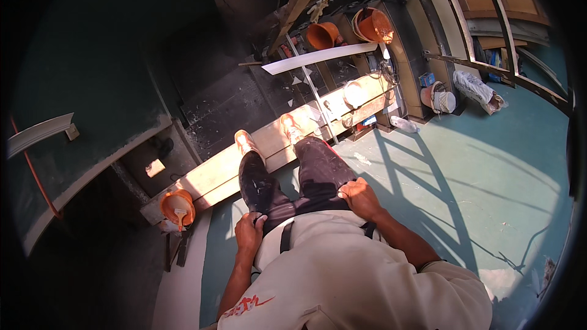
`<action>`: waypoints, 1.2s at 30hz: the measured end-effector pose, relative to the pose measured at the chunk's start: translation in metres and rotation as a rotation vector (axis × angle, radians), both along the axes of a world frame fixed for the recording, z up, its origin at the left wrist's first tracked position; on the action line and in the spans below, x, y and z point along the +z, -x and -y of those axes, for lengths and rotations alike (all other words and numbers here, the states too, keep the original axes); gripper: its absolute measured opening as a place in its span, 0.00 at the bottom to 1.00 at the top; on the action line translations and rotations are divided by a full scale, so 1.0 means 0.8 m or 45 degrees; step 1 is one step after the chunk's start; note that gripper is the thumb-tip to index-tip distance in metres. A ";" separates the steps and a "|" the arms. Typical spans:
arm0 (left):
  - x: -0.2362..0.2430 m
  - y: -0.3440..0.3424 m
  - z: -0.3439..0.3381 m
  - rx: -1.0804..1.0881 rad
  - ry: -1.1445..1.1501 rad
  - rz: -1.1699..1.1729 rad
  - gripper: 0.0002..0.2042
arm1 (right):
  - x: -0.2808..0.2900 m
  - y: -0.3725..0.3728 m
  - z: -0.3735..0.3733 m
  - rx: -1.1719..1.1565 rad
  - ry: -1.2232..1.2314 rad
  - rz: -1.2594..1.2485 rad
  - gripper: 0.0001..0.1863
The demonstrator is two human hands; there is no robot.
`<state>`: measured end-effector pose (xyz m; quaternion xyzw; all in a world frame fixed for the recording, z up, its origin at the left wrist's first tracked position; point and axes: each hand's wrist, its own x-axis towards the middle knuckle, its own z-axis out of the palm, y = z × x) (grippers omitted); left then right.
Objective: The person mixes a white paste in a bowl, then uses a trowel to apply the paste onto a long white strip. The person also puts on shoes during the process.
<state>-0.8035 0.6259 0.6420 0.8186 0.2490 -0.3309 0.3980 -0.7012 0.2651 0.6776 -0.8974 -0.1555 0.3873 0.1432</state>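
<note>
Both hands are just resting on the person's own legs here, not gripping any tool: the left hand (249, 230) is curled with its fingers bent against the left thigh of the dark paint-spattered trousers (287, 177), low in the middle of the frame, and the right hand (361, 198) lies palm-down, fingers loosely spread, on the right thigh just beside it. Feet are planted on a long pale wooden plank (269, 143) running diagonally through the centre. The nearest loose thing is an orange plastic bucket with a brush in it (177, 206), sitting at the plank's lower-left end, well apart from the left hand, off to its left.
</note>
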 end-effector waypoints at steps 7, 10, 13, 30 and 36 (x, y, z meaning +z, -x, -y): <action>0.079 -0.056 -0.047 -0.276 0.514 -0.685 0.13 | 0.069 -0.005 0.019 -0.387 -0.429 -1.037 0.18; 0.050 -0.056 -0.036 -0.451 0.460 -0.831 0.13 | 0.030 0.008 0.029 -0.301 -0.538 -1.220 0.21; -0.031 -0.052 -0.034 -0.413 0.702 -1.016 0.13 | -0.069 -0.002 0.060 -0.558 -0.714 -1.377 0.24; -0.832 -0.730 0.427 -0.868 0.049 0.797 0.36 | -0.800 -0.083 0.286 -1.427 -0.212 0.803 0.10; -0.914 -0.795 0.499 -1.077 0.144 0.307 0.37 | -0.849 -0.105 0.381 -1.201 0.376 1.229 0.17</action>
